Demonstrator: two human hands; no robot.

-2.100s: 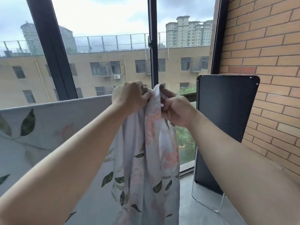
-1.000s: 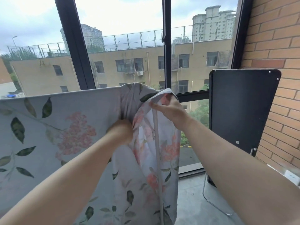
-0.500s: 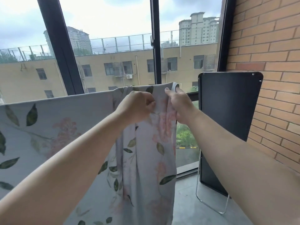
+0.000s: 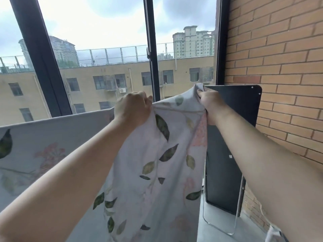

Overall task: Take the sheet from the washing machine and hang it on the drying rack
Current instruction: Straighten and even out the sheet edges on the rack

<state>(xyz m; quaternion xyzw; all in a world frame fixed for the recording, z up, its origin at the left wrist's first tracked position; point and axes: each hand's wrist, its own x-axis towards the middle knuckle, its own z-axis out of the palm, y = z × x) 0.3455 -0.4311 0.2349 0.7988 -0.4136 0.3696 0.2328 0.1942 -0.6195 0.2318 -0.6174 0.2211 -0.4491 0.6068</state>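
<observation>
Sheet [image 4: 157,154] hides its support; left hand [image 4: 132,109] and right hand [image 4: 210,102] grip its edge, fingers curled.

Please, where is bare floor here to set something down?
A narrow strip of grey floor is free between the sheet and the black board that leans at the brick wall. The board's metal leg stands in it. To the left, the sheet covers everything.

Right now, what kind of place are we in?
Probably an enclosed balcony high up in a flat: tall windows look across at another building, a brick wall closes the right side, and a flowery sheet hangs drying.
</observation>
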